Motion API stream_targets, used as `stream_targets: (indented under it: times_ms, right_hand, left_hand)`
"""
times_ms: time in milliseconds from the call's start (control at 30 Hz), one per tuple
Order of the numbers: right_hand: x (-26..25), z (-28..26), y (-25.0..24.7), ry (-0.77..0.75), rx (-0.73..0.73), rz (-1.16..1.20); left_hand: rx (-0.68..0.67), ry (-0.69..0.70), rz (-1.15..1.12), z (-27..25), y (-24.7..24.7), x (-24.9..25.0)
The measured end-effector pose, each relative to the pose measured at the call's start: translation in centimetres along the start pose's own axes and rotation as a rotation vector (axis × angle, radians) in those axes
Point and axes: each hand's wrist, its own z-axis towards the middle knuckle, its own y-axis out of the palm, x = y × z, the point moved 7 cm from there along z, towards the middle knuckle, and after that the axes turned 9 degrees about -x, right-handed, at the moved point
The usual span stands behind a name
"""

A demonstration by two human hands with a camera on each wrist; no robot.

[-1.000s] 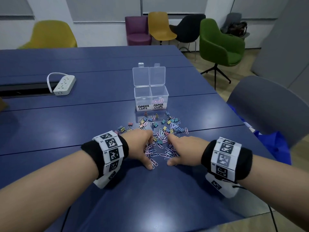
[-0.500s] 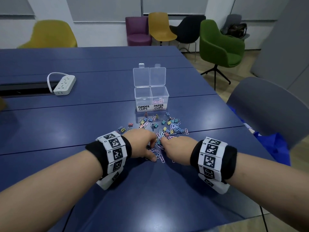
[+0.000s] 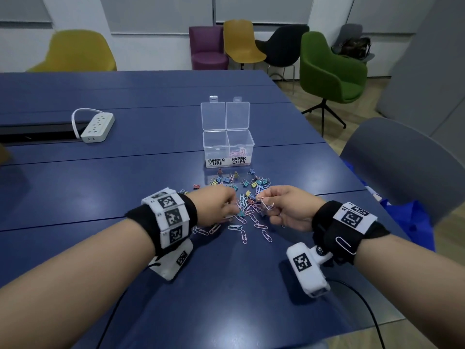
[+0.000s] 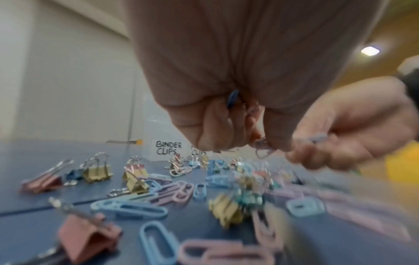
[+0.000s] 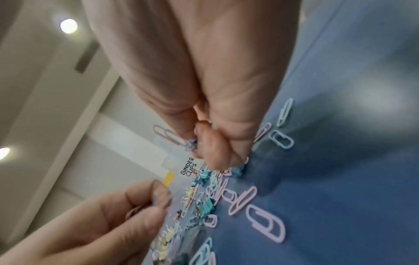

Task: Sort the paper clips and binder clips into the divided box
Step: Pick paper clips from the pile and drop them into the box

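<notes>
1. Blue laminate table [image 3: 125, 197], carrying everything I log below.
2. Clear plastic divided box [image 3: 228, 149], both lids standing open, at the far edge of the clip pile. Its left compartment is labelled "BINDER CLIPS" and I can make out nothing inside it; the right, labelled "PAPER CLIPS", holds a few pink paper clips [image 3: 239, 152].
3. Binder clips [image 3: 254, 183], pastel blue, yellow, pink and teal, scattered just in front of the box.
4. Loose paper clips [image 3: 244, 236], pink and light blue, lying flat on the table nearer to me, between and below my two hands.
5. Left hand [image 3: 217, 206], knuckles up over the pile. Its fingers [image 4: 217, 125] are curled tight, pinching a small bunch of paper clips; a pale one hangs from the tips in the left wrist view.
6. Right hand [image 3: 286, 207], raised just off the table, fingers [image 5: 213, 148] closed on several paper clips that stick out toward the left hand.
7. One white paper clip stuck on the black right wristband [image 3: 334, 230].
8. White power strip [image 3: 98, 127], well apart to the left.
9. Chairs, assorted colours, beyond the table.
</notes>
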Motion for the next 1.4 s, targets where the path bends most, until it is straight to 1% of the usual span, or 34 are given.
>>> stream_targets:
  times_ms: [100,200,333,400,467,567,600,700,733,767,867,1000,1033,1100,1167,1267,1333,1400]
  right_hand:
    - [0.4,0.3,0.1,0.035,-0.016,0.209]
    - [0.4,0.5,0.8,0.082,-0.032,0.365]
    - [0.1,0.7,1.9,0.107,-0.065,0.458]
    - [0.1,1.1,2.1,0.112,-0.039,0.416]
    - [0.0,1.2,2.6,0.1,-0.035,0.233]
    - [-0.8,1.2,3.6,0.067,-0.045,-0.174]
    - [-1.2,1.2,4.0,0.053,-0.038,-0.375]
    - [-3.1,1.1,5.7,-0.031,-0.023,-1.113]
    - [-3.4,1.1,6.4,-0.032,-0.033,-1.28]
    - [-3.4,1.0,6.9,-0.021,-0.048,-1.396]
    - [-3.1,1.6,7.7,-0.008,-0.106,-1.592]
    - [-3.3,2.7,8.0,-0.019,-0.109,-1.674]
    - [-3.3,2.9,8.2,-0.029,-0.111,-1.674]
    - [-3.3,3.1,8.6,-0.045,-0.108,-1.686]
    - [-3.3,3.2,8.8,-0.046,-0.101,-1.716]
    - [-3.3,3.2,9.2,-0.059,-0.113,-1.785]
    - [-3.1,3.1,9.4,-0.074,-0.116,-1.827]
    - [-2.9,3.1,9.5,-0.091,-0.111,-1.877]
  left_hand:
    - [0.044,-0.049,-0.124,-0.6,-1.5,-1.4]
    - [0.037,-0.111,-0.261,-1.0,-1.8,-3.3]
    - [0.013,-0.163,-0.646,-1.4,-0.7,-5.3]
    - [0.036,-0.19,-0.84,-1.7,-0.4,-5.5]
    - [0.053,-0.213,-0.982,-2.0,-0.1,-5.4]
    - [0.029,-0.248,-1.064,-2.3,0.2,-5.6]
    - [0.012,-0.251,-1.09,-2.3,0.3,-5.8]
    - [-0.032,-0.236,-1.13,-2.3,0.3,-6.1]
    - [-0.031,-0.23,-1.148,-2.4,0.2,-6.2]
    - [-0.021,-0.223,-1.17,-2.4,0.1,-6.4]
    - [0.001,-0.204,-1.228,-2.6,-0.4,-7.0]
    - [-0.03,-0.229,-1.337,-2.8,-0.4,-7.7]
    - [-0.035,-0.243,-1.338,-2.8,-0.3,-7.8]
    - [-0.003,-0.279,-1.288,-2.8,-0.3,-8.0]
    - [0.016,-0.309,-1.191,-2.6,-0.2,-8.1]
    - [-0.018,-0.322,-1.012,-2.5,-0.4,-7.8]
    - [-0.023,-0.323,-0.828,-2.4,-0.9,-7.5]
    - [-0.008,-0.335,-0.551,-2.1,-1.5,-7.3]
